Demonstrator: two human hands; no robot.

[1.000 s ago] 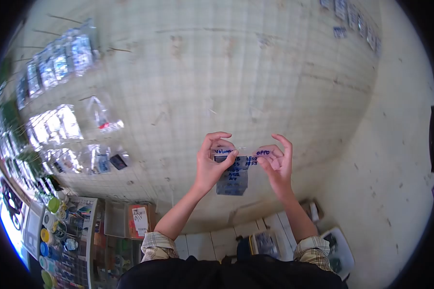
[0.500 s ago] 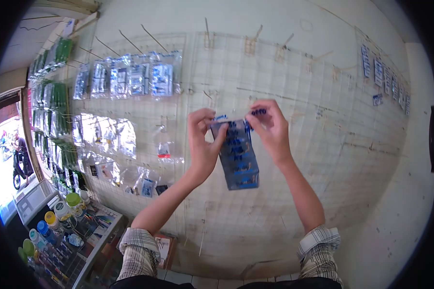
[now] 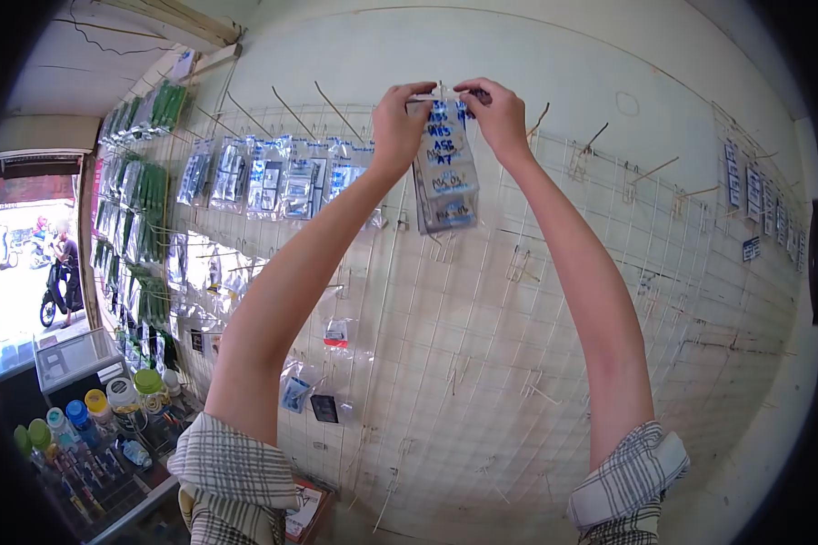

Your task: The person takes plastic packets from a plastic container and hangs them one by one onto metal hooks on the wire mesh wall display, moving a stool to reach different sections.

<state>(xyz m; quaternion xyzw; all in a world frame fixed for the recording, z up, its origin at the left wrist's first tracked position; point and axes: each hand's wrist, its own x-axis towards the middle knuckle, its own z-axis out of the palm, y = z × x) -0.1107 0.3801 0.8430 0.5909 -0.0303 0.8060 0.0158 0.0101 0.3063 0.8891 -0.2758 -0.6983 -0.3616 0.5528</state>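
A bundle of clear plastic packets [image 3: 446,177] with blue handwriting, "A7" among it, hangs down between my raised hands in front of the wire grid wall. My left hand [image 3: 398,129] pinches its top left corner between thumb and fingers. At the top right corner, my right hand [image 3: 500,116] grips the packets the same way. The top edge of the bundle is level with a wire hook [image 3: 441,88] that shows between my fingertips. Both forearms reach up, with checked sleeves rolled to the elbows.
Plastic packets [image 3: 265,182] hang on hooks at left, beside green packets [image 3: 145,204]. More labelled packets [image 3: 753,191] hang at far right. Several bare hooks [image 3: 595,136] jut from the grid. Lower left, jars [image 3: 123,395] stand on a glass counter. A person [image 3: 66,263] is outside the doorway.
Both hands have lifted the packets up from chest height to the hook, and the arms are now stretched out. The view has tilted upward and turned left.
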